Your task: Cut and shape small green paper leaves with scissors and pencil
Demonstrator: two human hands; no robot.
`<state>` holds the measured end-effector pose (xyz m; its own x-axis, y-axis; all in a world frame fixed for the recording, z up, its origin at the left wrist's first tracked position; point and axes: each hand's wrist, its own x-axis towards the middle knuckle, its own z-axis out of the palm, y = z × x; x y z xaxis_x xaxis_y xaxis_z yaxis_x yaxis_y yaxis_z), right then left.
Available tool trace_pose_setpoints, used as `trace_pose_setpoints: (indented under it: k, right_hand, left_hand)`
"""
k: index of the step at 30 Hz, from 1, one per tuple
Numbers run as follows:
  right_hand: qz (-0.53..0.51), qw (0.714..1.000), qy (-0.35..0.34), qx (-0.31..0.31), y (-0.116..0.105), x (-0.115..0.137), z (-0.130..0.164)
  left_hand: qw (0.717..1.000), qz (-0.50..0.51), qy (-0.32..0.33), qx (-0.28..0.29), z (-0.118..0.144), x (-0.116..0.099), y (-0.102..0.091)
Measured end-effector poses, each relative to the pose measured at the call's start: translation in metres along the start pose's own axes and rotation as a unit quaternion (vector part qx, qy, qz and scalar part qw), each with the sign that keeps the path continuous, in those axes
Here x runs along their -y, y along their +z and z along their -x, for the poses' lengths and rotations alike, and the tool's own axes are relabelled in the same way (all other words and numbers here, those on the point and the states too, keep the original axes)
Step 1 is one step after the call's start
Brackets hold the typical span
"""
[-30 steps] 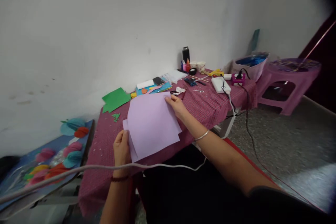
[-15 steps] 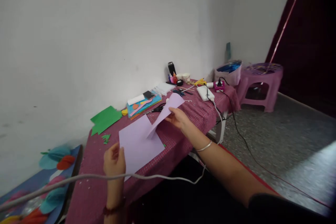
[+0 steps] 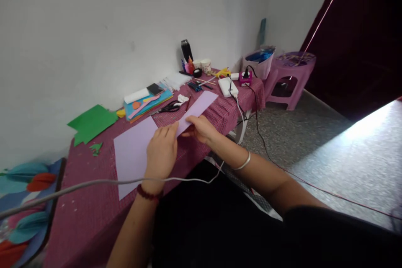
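Note:
A lilac paper sheet (image 3: 133, 150) lies flat on the table's maroon checked cloth (image 3: 88, 213). A second lilac sheet (image 3: 198, 109) stretches from my hands toward the back right. My right hand (image 3: 201, 129) pinches its near end. My left hand (image 3: 161, 153) rests over the flat sheet, its fingertips touching the same end of the second sheet.
Black scissors (image 3: 168, 108), a stack of coloured paper (image 3: 146, 103) and green paper (image 3: 91, 122) lie along the wall. Farther back sit a white power bank (image 3: 228, 86), a yellow glue gun (image 3: 222, 73), cups and a black bottle (image 3: 186, 51). A purple stool (image 3: 290, 75) stands right. A white cable (image 3: 94, 184) crosses my left wrist.
My right hand lifted one lilac sheet off the other and carried it right and lower. My left hand let go of the flat sheet's corner and moved up to the lifted sheet.

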<state>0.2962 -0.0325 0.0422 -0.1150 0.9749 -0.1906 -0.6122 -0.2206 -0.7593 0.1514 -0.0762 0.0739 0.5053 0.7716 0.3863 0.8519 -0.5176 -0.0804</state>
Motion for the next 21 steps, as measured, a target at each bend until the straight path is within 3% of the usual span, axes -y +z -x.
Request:
trace_pose_setpoints:
  k: [4, 7, 9, 16, 18, 21]
  right_hand:
    - [0.057, 0.996, 0.053, 0.054, -0.027, 0.000, 0.008]
    - [0.153, 0.982, 0.053, 0.095, -0.051, -0.009, 0.021]
    - [0.203, 0.975, 0.035, 0.089, -0.063, -0.018, 0.025]
    - [0.214, 0.974, 0.003, 0.070, -0.074, -0.037, 0.018]
    - [0.212, 0.975, 0.005, 0.070, -0.075, -0.037, 0.017]
    - [0.212, 0.974, 0.009, 0.073, -0.077, -0.037, 0.017]
  left_hand:
    - [0.997, -0.003, -0.045, 0.070, -0.007, 0.000, 0.013]
    - [0.979, 0.113, -0.046, 0.164, -0.006, 0.001, 0.029]
    - [0.958, 0.199, -0.020, 0.207, -0.005, 0.003, 0.042]
    - [0.914, 0.323, -0.015, 0.243, -0.008, 0.019, 0.065]
    - [0.894, 0.366, -0.043, 0.256, -0.007, 0.023, 0.067]
    - [0.841, 0.440, -0.118, 0.294, -0.006, 0.028, 0.069]
